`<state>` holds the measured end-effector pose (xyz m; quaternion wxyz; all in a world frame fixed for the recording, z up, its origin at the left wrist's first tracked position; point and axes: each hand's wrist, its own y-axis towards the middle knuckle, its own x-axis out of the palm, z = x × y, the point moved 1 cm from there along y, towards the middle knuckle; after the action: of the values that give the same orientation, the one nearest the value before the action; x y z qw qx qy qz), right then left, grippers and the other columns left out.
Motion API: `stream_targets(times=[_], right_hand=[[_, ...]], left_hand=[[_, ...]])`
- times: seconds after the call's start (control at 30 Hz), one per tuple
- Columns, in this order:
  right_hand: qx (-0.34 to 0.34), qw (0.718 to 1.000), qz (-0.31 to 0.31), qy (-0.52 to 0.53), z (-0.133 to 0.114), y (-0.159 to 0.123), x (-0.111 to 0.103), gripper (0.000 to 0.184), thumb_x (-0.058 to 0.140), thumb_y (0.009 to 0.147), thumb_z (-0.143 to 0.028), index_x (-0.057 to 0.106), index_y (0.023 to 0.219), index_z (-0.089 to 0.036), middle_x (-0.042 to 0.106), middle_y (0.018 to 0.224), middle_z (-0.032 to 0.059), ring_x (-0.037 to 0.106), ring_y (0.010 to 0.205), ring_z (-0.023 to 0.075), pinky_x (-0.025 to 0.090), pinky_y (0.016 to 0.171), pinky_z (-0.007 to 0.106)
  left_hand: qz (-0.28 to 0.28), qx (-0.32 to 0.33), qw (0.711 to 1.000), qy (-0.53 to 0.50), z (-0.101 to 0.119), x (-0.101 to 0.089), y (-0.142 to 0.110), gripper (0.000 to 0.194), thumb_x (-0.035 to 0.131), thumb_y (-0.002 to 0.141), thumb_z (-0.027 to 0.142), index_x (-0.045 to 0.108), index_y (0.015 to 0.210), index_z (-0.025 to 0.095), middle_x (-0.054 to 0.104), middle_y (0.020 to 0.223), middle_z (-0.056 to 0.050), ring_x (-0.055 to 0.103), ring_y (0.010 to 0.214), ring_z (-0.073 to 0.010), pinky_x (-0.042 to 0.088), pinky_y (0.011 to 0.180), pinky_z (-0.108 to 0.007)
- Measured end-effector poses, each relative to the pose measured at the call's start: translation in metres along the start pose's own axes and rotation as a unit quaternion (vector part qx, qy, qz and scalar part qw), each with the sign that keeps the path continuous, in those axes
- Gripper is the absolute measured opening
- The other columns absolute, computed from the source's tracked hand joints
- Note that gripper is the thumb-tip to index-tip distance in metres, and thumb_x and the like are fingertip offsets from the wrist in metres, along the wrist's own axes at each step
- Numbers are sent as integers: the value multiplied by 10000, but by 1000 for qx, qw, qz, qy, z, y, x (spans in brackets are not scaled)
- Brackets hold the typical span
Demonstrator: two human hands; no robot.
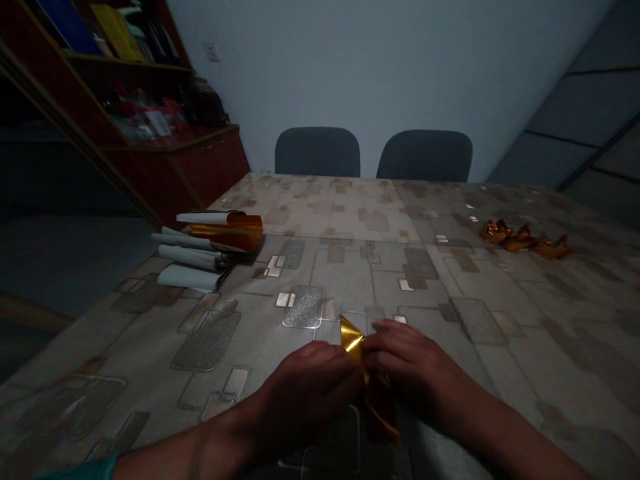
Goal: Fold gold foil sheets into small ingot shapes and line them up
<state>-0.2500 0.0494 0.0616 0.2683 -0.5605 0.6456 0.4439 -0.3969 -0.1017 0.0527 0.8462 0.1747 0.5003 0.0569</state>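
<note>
My feed puts both hands low and centre, close together on a folded sheet of gold foil [351, 335]. The left hand [305, 400] and the right hand [410, 363] are clamped on it, pinching it between their fingers [385, 328]. A pointed corner of the foil sticks up between them, while the rest hangs below the hands in a darker fold. A teal sleeve [85, 469] shows at the left wrist. Under the hands lies a patterned vinyl tablecloth [500, 400]. Farther up on the left sits a stack of white paper rolls [193, 263], with an orange-gold foil roll [235, 232] lying against its top. Well to the right, a row of crumpled gold foil pieces [523, 239] lies on the cloth. Past the far table edge I can see two dark chairs [317, 152], with a dark red shelved cabinet [210, 167] to their left and a pale wall [350, 67] behind them.
</note>
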Motion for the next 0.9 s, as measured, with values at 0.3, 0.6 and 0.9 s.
stream_targets(times=[0.3,0.6,0.9], right_hand=[[99,991,-28,88,-29,0,-15,173,720,776,-166,607,893,-228,653,857,-7,576,787,185,436,736,339],[38,999,26,-14,-8,-7,13,185,588,921,-75,581,794,-210,639,785,-20,522,728,154,385,716,310],[112,988,-31,101,-17,-5,-6,227,586,787,1,592,845,-218,630,802,-29,548,742,148,382,714,305]], left_hand=[[39,14,996,81,3,3,-8,392,305,1048,224,572,764,178,611,669,17,543,568,-108,405,542,-230],[62,30,991,113,1,9,-10,279,419,1004,152,577,776,179,603,692,17,525,586,-103,410,525,-206],[50,-73,995,-50,-10,2,-3,156,538,938,171,602,795,182,653,725,3,594,671,-138,457,620,-248]])
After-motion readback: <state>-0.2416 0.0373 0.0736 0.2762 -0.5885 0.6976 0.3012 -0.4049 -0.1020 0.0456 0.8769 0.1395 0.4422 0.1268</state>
